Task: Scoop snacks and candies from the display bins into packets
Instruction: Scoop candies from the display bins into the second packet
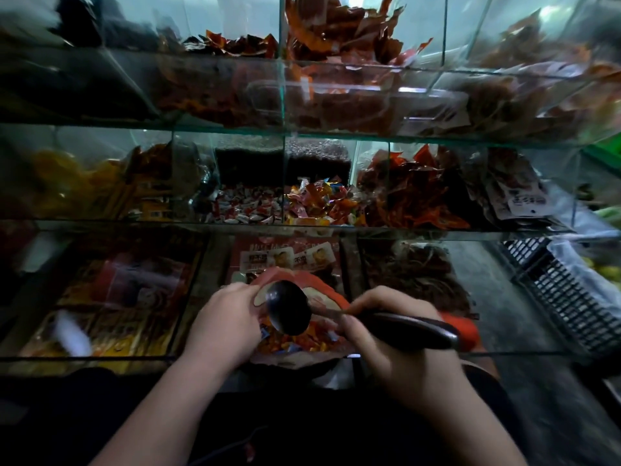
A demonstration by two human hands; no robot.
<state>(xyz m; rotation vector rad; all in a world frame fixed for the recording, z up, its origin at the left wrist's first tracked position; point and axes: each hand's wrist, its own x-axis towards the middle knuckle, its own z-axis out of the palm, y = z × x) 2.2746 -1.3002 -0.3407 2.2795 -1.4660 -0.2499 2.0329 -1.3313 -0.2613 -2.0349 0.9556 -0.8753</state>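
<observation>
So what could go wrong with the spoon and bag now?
The left hand grips only one edge of the packet, so its mouth might sag and candies could spill. The packet already looks quite full, so another scoop from the spoon in the right hand may overflow.

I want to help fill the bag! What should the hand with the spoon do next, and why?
Probably lift the dark shiny long-handled scoop up to the glass bin of colourful wrapped candies for another load. Its bowl looks empty above the open red packet, which the left hand holds open with loose candies already inside. The right hand grips the handle.
</observation>
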